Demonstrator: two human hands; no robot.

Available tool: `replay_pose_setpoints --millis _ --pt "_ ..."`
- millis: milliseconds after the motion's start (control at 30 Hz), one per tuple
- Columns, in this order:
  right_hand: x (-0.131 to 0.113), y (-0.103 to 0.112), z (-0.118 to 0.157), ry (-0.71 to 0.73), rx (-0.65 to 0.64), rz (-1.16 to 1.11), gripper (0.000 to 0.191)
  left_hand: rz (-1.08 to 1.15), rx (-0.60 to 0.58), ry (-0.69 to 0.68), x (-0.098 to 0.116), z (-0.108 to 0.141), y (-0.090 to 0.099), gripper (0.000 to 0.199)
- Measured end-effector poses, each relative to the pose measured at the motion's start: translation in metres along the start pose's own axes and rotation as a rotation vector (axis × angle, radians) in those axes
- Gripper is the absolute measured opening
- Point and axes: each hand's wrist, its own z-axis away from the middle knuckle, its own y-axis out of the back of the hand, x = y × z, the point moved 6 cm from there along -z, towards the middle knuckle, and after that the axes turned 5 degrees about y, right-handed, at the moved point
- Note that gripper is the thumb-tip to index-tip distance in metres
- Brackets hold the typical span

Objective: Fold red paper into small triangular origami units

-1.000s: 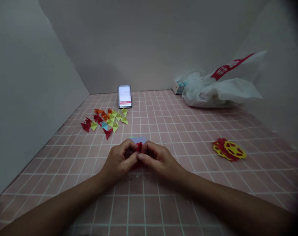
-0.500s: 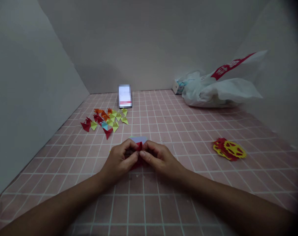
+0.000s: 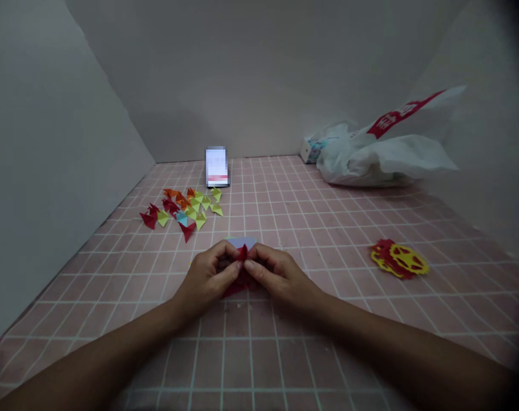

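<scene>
Between my two hands, near the middle of the table, is a small folded piece of red paper (image 3: 244, 253) with a pointed tip sticking up. My left hand (image 3: 214, 268) pinches its left side between thumb and fingers. On the other side my right hand (image 3: 274, 271) pinches it too, and the two thumb tips nearly meet. More red paper (image 3: 233, 290) shows under the hands. Just behind them lies a stack of paper sheets (image 3: 242, 242), pale lilac on top and partly covered by my fingers.
Several folded paper birds (image 3: 182, 211) in red, orange, yellow and blue stand at the left. A lit phone (image 3: 217, 166) leans upright behind them. Yellow and red cut-out discs (image 3: 398, 260) lie at the right. A white plastic bag (image 3: 370, 162) and a box (image 3: 309, 150) sit at the back right.
The red paper's tip now stands narrower and a little higher between my fingers. More red shows below my hands, which have barely moved.
</scene>
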Motion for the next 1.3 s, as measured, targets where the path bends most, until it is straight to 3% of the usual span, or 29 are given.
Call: replay_pose_setpoints --millis 533,900,1300 --pt "0.0036 -0.0006 -0.0009 -0.022 0.003 -0.051 0.016 -0.043 0.002 -0.019 0.0027 -0.0009 0.0013 0.011" --pt "0.0009 0.0007 -0.0008 0.015 -0.02 -0.037 0.008 0.098 -0.021 0.061 -0.0038 -0.0028 0.0011 0.016" --pt "-0.0036 -0.0017 -0.0019 0.032 -0.044 0.038 0.006 0.122 -0.053 0.053 -0.0046 -0.0042 -0.001 0.024"
